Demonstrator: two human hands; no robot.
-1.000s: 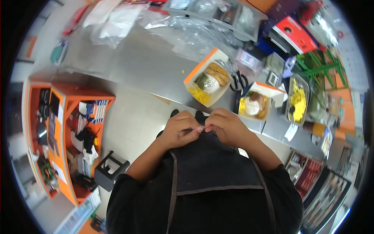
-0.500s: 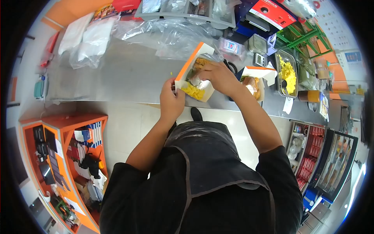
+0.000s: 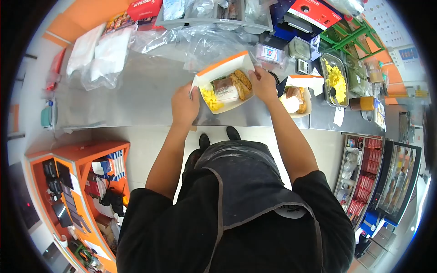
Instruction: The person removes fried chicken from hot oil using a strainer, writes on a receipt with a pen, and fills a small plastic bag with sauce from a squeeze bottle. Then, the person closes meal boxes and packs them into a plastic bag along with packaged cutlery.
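Head view: the left hand [image 3: 185, 104] is curled around one end of the open food box [image 3: 222, 65], thumb at the rim, and the right hand [image 3: 264, 84] pinches the opposite end, its fingers nearly closed on the wall. The box is between them, over the near part of the steel counter [image 3: 141, 86]; whether its base touches the metal cannot be told. Thin card walls could buckle if the hands squeeze unevenly, and a tilt could send the loose yellow food [image 3: 210, 99] over the low front edge. The small clear packet [image 3: 226, 89] on top looks slick enough to slide. A swing to the right might knock the second box [image 3: 306, 81], near the right hand. The card is matte white inside with an orange strip along its raised back panel; the browned pieces [image 3: 241, 85] are oblong and rough-crusted, the yellow food crumbly, the counter smooth and dully reflective, the plastic bags [image 3: 214, 45] behind crinkled and glossy.
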